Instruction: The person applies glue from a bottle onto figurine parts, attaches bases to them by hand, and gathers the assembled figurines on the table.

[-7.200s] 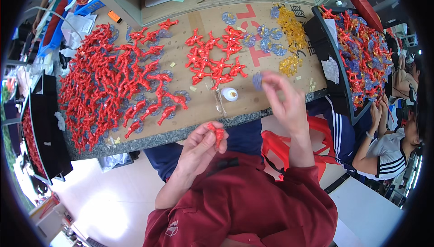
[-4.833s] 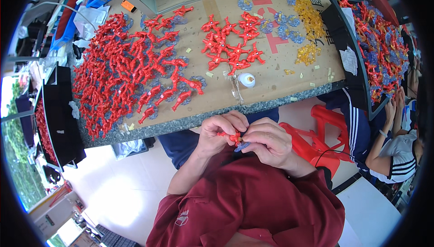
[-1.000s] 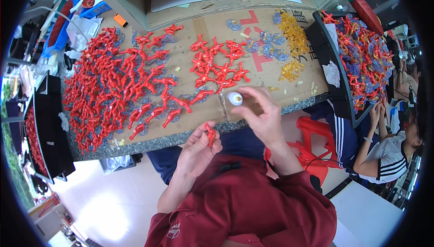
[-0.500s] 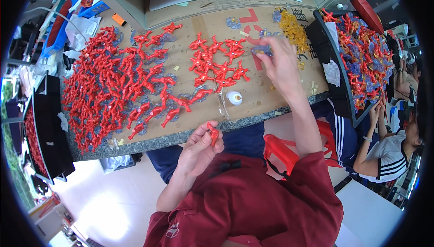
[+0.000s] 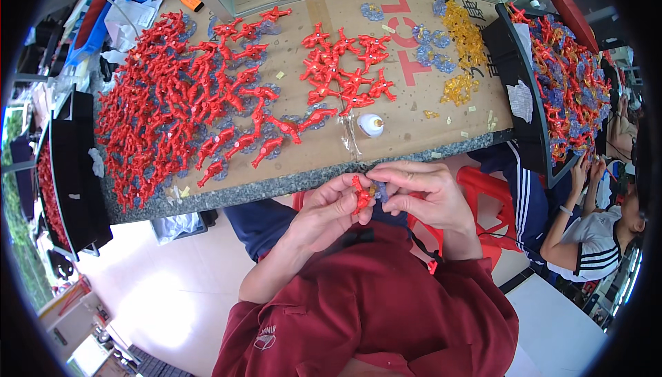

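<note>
Close to my body, just off the table's near edge, both hands meet. My left hand (image 5: 323, 213) pinches a red plastic figure part (image 5: 360, 196). My right hand (image 5: 431, 194) grips a translucent blue-purple piece (image 5: 380, 192) against it, with a bit of yellow showing where they meet. Whether the two are joined I cannot tell. Beyond my hands lie a group of loose red figure parts (image 5: 348, 66) and a small white bottle (image 5: 370, 125). Farther right are several loose translucent blue pieces (image 5: 434, 51) and a pile of yellow translucent pieces (image 5: 463, 32).
A large heap of red figures (image 5: 165, 115), many on blue pieces, covers the table's left. At right, a black tray (image 5: 527, 111) holds mixed red, blue and yellow parts. Another black bin (image 5: 81, 163) stands left. A co-worker (image 5: 586, 232) sits at the right.
My right hand has come back from the blue pieces, bringing one to the red part. My left hand has moved slightly right. The view has shifted a little.
</note>
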{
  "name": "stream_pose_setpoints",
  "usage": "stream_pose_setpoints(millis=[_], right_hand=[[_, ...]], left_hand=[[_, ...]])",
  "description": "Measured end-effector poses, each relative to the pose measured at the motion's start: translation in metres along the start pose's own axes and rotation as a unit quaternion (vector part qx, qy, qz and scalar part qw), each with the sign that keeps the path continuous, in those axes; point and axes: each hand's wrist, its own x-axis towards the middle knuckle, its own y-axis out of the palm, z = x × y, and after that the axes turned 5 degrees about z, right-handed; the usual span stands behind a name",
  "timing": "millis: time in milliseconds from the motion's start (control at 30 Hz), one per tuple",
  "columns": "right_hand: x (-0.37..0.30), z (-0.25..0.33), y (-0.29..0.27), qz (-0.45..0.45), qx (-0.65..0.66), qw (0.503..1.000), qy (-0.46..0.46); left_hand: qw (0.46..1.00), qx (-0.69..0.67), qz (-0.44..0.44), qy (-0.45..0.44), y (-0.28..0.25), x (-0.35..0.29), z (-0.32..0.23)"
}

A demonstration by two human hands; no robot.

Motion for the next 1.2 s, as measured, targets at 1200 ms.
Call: stream_pose_setpoints(millis=[1200], right_hand=[[-0.011,-0.008,0.045,-0.169,0.031,0.981,-0.084]], left_hand=[[0.896,0.315,0.097,0.298,-0.018,0.01,-0.002]])
